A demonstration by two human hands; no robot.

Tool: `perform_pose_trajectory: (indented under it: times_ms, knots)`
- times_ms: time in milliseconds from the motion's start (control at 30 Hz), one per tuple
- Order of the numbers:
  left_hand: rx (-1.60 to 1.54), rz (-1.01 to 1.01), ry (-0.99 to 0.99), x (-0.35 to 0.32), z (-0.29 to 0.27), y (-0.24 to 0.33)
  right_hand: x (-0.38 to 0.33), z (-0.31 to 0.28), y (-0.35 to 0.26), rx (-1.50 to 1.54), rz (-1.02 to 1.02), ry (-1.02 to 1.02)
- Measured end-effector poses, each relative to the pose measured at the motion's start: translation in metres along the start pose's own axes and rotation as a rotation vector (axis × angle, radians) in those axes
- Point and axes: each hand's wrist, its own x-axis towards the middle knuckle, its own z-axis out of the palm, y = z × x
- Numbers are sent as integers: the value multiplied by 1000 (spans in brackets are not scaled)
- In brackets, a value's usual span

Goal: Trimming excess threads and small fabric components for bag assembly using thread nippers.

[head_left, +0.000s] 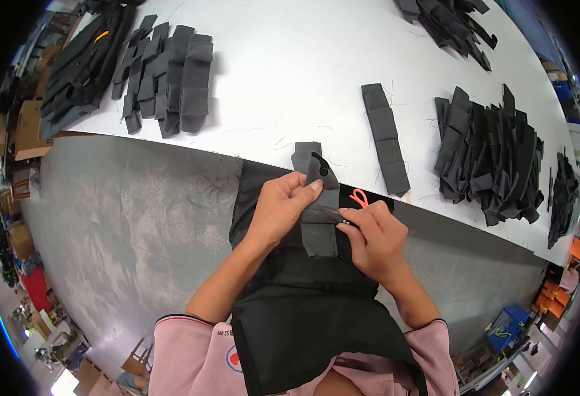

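Table (pixel 290 72): one, white, its near edge sloping down from your left to your right, just beyond your hands; a broad stretch of its surface ran between the left group (pixel 171 79) and the lone strip (pixel 387 142), and grey floor (pixel 138 198) showed below the edge on either side of you. Strip in work: one, in front of your body, its far end overlapping the table's edge, its near end above your black apron (pixel 316 330). Lone strip: one, near the edge, right of your work. Left group: at least five strips, overlapping. Piles to the right: three, namely the far pile (pixel 451 26), the large pile (pixel 488 155) and the end pile (pixel 562 204), their pieces too tangled to count. Bag (pixel 85 72): one, dark, at the left corner. Snips (pixel 333 214): one, with an orange loop (pixel 358 197). Strip (pixel 320 237): dark grey fabric, crossed by a pale seam, its upper part curled into a fold. Your left hand (pixel 280 204) pinched it between thumb and fingers; your right hand (pixel 379 237) was curled nearly closed around the snips, blades at the strip's right side.
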Motion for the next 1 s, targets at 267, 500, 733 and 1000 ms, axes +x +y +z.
perform_pose_trajectory:
  times_ms: [267,500,733,1000]
  knots:
    - [10,-24,-11,1,0,-1,2,-7,0,2,-8,-39]
    - [-2,-25,-18,0,-1,-2,3,-7,4,10,-68,-60]
    - [66,-51,-48,0,-3,-1,4,-8,4,27,-71,-94]
    - [86,-53,-33,0,-4,-2,5,-7,2,24,-51,-114]
